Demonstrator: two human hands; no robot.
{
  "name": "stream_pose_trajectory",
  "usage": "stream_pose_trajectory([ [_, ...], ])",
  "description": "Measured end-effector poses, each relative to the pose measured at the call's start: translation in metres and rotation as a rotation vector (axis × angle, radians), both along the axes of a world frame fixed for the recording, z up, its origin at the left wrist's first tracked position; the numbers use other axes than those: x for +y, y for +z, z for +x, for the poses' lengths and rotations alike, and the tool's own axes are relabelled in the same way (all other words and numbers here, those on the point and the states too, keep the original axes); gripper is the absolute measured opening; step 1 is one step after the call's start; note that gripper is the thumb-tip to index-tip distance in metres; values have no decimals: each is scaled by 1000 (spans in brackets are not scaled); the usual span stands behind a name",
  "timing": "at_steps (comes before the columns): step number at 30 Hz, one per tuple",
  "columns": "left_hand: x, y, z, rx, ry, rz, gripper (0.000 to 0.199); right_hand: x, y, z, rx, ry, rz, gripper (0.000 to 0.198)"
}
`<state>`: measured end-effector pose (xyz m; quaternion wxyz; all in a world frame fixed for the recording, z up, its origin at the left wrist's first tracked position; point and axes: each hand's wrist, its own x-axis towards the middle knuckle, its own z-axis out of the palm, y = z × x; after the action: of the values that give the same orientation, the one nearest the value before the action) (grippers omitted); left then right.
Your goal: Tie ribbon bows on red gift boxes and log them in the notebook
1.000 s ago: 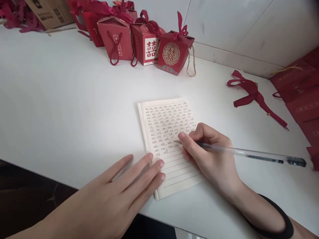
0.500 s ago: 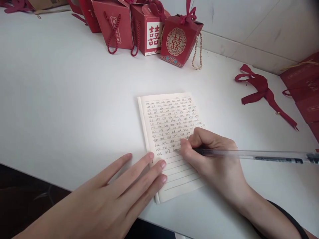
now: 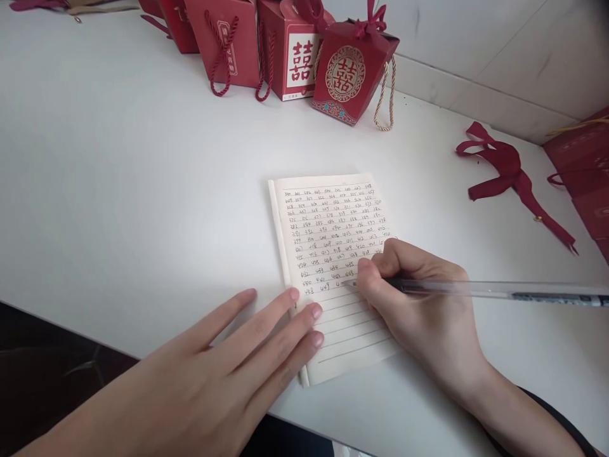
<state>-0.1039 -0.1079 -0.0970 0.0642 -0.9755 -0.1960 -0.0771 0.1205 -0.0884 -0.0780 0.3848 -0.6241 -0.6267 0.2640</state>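
Place: is looking domestic or shop-like, uncertain which
White table (image 3: 143,158): is meeting a pale wall (image 3: 451,38)
Red gift boxes (image 3: 301,66): are lining its back
Ribbon (image 3: 507,166): is lying loose

new digit (image 3: 337,284) beside 449 (image 3: 325,287), pen (image 3: 480,290) lower on page (image 3: 352,355)

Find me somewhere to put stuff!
Free: white tabletop left of the cream paper notebook, between left hand and red cardboard boxes; also between notebook and burgundy fabric ribbon. Crowded: around the right hand and clear plastic pen.
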Motion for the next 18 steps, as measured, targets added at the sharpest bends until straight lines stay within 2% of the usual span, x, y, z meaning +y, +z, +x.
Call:
stream_pose_trajectory([
  [13,-1,2,0,-31,22,-47,49,0,1,0,-66,-16,10,33],
  [18,-1,2,0,-37,27,-61,49,0,1,-1,-8,18,16,33],
])
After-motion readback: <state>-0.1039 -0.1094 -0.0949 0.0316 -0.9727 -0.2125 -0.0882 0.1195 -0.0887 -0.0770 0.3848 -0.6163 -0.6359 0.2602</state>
